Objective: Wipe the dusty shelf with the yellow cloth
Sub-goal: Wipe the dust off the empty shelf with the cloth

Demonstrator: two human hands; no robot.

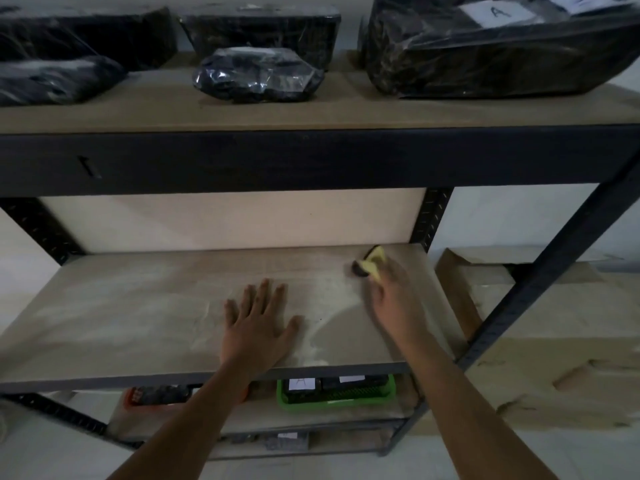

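Two hands | your right hand (391, 292) clutches soft, light yellow cloth (374, 266) bunched at shelf (138, 306) back-right | left hand (258, 327) flat, open mid-shelf

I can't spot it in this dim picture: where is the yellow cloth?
The yellow cloth is bunched in the right hand, at the far right corner of the dusty shelf, right of the flat left hand.

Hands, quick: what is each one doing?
Left hand: open, flat on the shelf, holding nothing.
Right hand: closed on the yellow cloth.
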